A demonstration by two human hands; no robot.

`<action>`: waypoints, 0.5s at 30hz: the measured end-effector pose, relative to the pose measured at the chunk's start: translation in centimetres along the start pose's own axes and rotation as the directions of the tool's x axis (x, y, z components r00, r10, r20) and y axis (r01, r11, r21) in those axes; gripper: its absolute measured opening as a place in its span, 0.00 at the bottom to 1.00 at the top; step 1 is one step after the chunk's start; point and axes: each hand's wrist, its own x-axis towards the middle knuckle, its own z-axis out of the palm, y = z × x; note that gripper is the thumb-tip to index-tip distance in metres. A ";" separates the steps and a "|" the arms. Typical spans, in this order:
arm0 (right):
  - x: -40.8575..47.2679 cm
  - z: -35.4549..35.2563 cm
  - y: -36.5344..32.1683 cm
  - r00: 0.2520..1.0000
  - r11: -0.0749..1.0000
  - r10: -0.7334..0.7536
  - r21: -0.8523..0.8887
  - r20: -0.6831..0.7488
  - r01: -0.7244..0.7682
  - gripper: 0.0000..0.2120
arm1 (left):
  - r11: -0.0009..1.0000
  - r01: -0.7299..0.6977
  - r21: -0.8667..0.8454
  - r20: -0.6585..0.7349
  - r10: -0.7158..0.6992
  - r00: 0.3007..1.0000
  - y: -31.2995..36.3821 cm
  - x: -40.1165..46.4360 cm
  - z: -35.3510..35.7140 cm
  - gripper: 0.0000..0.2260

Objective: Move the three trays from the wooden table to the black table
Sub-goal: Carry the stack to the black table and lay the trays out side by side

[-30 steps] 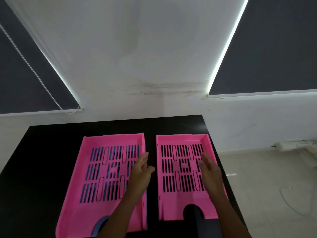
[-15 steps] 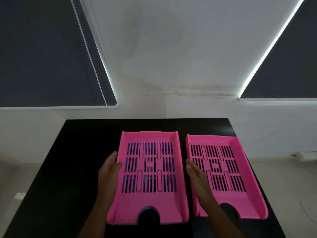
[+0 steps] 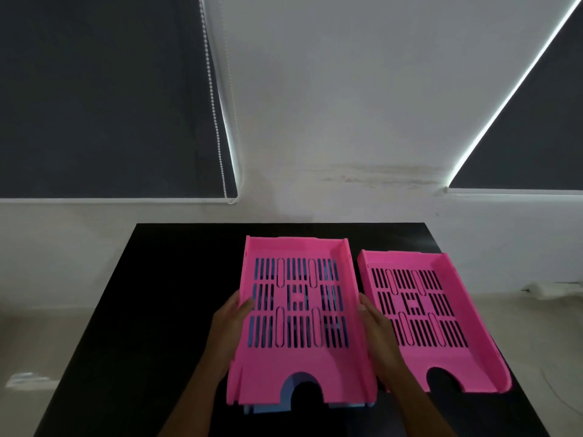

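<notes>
Two pink slotted trays lie on the black table (image 3: 164, 298). The left pink tray (image 3: 299, 367) sits on top of a blue tray (image 3: 288, 406), whose edge shows under its front and through the slots. My left hand (image 3: 228, 323) grips the left wall of that pink tray, thumb over the rim. My right hand (image 3: 375, 329) presses against its right wall, in the gap between the trays. The right pink tray (image 3: 441, 364) rests flat by the table's right edge, untouched.
A white wall stands behind the table, with dark roller blinds (image 3: 94, 105) at left and right. A bead cord (image 3: 214, 115) hangs by the left blind. Pale floor (image 3: 552, 335) lies to the right, with a white power strip (image 3: 555, 287) by the wall.
Both hands moved from the right tray to the left stack and closed on its side walls. The view shifted left, so the trays now appear further right.
</notes>
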 end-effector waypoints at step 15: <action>-1.8 16.8 -2.3 0.919 0.997 -0.056 -0.022 0.389 0.071 0.18 | 0.998 -0.063 -0.002 -0.199 0.062 0.978 2.5 -0.1 -18.5 0.09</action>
